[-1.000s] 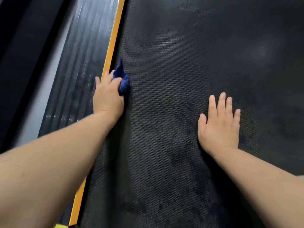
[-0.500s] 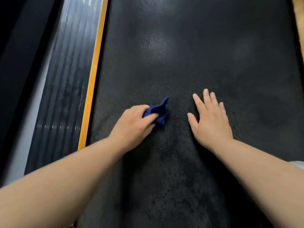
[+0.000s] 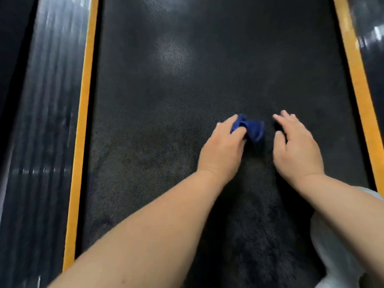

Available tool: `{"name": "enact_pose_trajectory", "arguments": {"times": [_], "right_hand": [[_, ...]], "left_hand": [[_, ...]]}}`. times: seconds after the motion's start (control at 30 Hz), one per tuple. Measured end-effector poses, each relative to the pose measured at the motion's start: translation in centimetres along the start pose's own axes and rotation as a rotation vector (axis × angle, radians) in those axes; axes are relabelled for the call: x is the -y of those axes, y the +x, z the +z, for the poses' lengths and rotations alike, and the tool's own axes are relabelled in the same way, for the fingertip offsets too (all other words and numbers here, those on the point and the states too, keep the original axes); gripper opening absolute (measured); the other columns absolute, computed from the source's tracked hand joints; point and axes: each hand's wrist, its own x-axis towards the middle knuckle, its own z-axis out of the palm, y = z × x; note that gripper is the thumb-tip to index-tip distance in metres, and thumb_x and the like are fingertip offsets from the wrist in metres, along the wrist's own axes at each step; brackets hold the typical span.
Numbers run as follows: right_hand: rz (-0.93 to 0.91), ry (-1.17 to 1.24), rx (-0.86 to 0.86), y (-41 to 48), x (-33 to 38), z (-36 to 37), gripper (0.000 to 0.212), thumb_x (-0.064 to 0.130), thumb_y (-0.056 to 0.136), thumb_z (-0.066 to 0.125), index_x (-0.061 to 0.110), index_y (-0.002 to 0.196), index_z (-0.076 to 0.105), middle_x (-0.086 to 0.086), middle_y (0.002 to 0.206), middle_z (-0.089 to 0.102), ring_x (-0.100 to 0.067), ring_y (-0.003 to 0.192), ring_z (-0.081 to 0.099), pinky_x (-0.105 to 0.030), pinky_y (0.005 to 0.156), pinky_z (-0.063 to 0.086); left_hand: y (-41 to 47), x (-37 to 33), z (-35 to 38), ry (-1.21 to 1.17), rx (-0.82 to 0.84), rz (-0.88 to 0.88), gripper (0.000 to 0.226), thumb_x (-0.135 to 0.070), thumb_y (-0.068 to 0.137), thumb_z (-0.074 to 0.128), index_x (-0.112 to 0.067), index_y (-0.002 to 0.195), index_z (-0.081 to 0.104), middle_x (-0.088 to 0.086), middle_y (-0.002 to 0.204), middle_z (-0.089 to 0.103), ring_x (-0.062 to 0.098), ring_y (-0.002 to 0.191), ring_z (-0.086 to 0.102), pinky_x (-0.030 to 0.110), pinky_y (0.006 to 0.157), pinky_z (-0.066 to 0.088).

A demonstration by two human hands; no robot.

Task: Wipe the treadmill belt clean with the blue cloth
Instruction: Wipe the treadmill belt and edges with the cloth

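Black textured treadmill belt [image 3: 187, 104] fills the view, seen from above, with an orange stripe [image 3: 83, 129] along its left edge and another orange stripe [image 3: 357, 84] along its right edge. A bunched blue cloth [image 3: 252, 129] lies on the belt a little right of centre. The left hand [image 3: 221, 149] grips the cloth, fingers curled around its left part and pressing it against the belt. The right hand [image 3: 297, 150] is just beside the cloth on its right, not touching it, fingers straight and slightly spread, palm down on the belt. Both forearms are bare. A ribbed dark side rail [image 3: 45, 121] runs left of the left stripe
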Motion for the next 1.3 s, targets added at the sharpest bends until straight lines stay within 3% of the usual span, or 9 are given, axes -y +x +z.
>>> {"name": "enact_pose_trajectory", "arguments": {"times": [0.13, 0.3, 0.4, 0.5, 0.7, 1.0, 1.1, 1.2, 1.3], "right_hand": [[-0.017, 0.074, -0.062, -0.9, 2.4, 0.0, 0.053, 0.039, 0.089, 0.035, 0.02, 0.137, 0.049, -0.008, 0.148, 0.04, -0.025, 0.138, 0.032, -0.031, 0.113, 0.02], [-0.269, 0.069, 0.086, -1.8, 8.9, 5.0, 0.051, 0.049, 0.08, 0.049, 0.024, 0.122, 0.064, -0.014, 0.141, 0.047, -0.038, 0.12, 0.049, -0.045, 0.103, 0.04], [-0.472, -0.138, 0.099, -3.0, 10.2, 7.2, 0.043, 0.04, 0.081, 0.047, 0.023, 0.113, 0.069, -0.01, 0.133, 0.056, -0.038, 0.107, 0.055, -0.045, 0.087, 0.05], [-0.692, -0.312, 0.045, -1.2, 7.9, 6.2, 0.029, 0.032, 0.079, 0.051, 0.029, 0.1, 0.071, -0.005, 0.117, 0.064, -0.036, 0.092, 0.058, -0.04, 0.068, 0.05], [0.223, -0.29, -0.202, 4.0, 3.4, 1.7, 0.035, 0.031, 0.089, 0.041, 0.014, 0.111, 0.062, -0.019, 0.122, 0.049, -0.043, 0.106, 0.044, -0.043, 0.092, 0.035], [-0.504, -0.259, 0.02, -2.9, 10.1, 8.3, 0.044, 0.027, 0.07, 0.046, 0.018, 0.111, 0.062, -0.01, 0.116, 0.057, -0.032, 0.096, 0.044, -0.042, 0.074, 0.053], [-0.235, -0.347, -0.159, 0.8, 7.2, 5.6, 0.035, 0.014, 0.072, 0.052, 0.012, 0.105, 0.063, -0.017, 0.114, 0.056, -0.041, 0.09, 0.049, -0.047, 0.073, 0.05], [0.199, -0.281, -0.208, 2.6, 4.6, 2.7, 0.035, 0.013, 0.089, 0.048, 0.016, 0.121, 0.059, -0.013, 0.135, 0.044, -0.042, 0.111, 0.039, -0.046, 0.091, 0.038], [0.211, -0.208, -0.212, 1.5, 6.1, 3.7, 0.038, 0.028, 0.088, 0.053, 0.029, 0.126, 0.057, -0.005, 0.143, 0.039, -0.039, 0.117, 0.036, -0.043, 0.099, 0.034]], "left_hand": [[-2.0, 2.6, -4.8, -0.026, 0.12, 0.021, 0.045, -0.033, 0.088, 0.041, -0.021, 0.13, 0.05, 0.026, 0.15, 0.027, 0.04, 0.136, 0.031, 0.044, 0.114, 0.019], [-3.5, 7.0, -10.8, 0.07, 0.04, -0.22, 0.039, -0.027, 0.086, 0.046, -0.015, 0.123, 0.05, 0.017, 0.152, 0.028, 0.029, 0.139, 0.028, 0.033, 0.108, 0.026], [-3.3, 9.6, -11.2, 0.248, 0.278, -0.352, 0.073, -0.044, 0.087, 0.057, -0.025, 0.147, 0.019, 0.01, 0.159, 0.002, 0.031, 0.145, 0.002, 0.046, 0.114, 0.018], [-2.7, 10.5, -11.0, 0.418, 0.511, -0.329, 0.103, -0.066, 0.076, 0.059, -0.033, 0.15, -0.006, 0.014, 0.156, -0.018, 0.04, 0.143, -0.012, 0.054, 0.115, 0.011], [-2.1, 10.6, -10.7, 0.428, 0.585, -0.354, 0.111, -0.067, 0.075, 0.06, -0.033, 0.147, -0.016, 0.016, 0.153, -0.028, 0.044, 0.14, -0.018, 0.057, 0.113, 0.008], [-2.2, 10.8, -10.3, 0.42, 0.569, -0.354, 0.11, -0.063, 0.075, 0.063, -0.032, 0.149, -0.013, 0.018, 0.153, -0.026, 0.046, 0.14, -0.017, 0.058, 0.112, 0.01], [-2.1, 10.7, -10.4, 0.391, 0.571, -0.376, 0.11, -0.063, 0.075, 0.063, -0.034, 0.148, -0.014, 0.015, 0.152, -0.029, 0.043, 0.14, -0.02, 0.057, 0.113, 0.007], [-2.0, 10.7, -10.4, 0.418, 0.595, -0.376, 0.109, -0.064, 0.077, 0.06, -0.033, 0.147, -0.017, 0.016, 0.152, -0.03, 0.045, 0.139, -0.02, 0.058, 0.114, 0.008], [-1.9, 10.5, -10.3, 0.415, 0.6, -0.369, 0.11, -0.063, 0.077, 0.061, -0.033, 0.147, -0.018, 0.017, 0.151, -0.031, 0.046, 0.139, -0.02, 0.06, 0.113, 0.007]]}}
